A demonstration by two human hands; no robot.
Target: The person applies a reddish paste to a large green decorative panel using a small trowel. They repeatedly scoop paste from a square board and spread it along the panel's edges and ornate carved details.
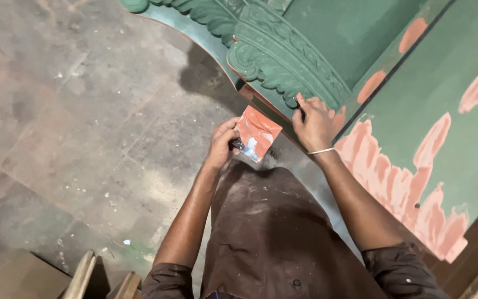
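Reddish putty board (258, 131) pinched in left hand (222, 145); right hand (313, 123) fingertips on green carving (283, 58).

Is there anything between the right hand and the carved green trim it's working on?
Nothing visible. The right hand is already against the carved green trim, with what looks like a small dark tool in its grip at the edge. The left hand holds a putty-smeared card off to the side, clear of the trim.
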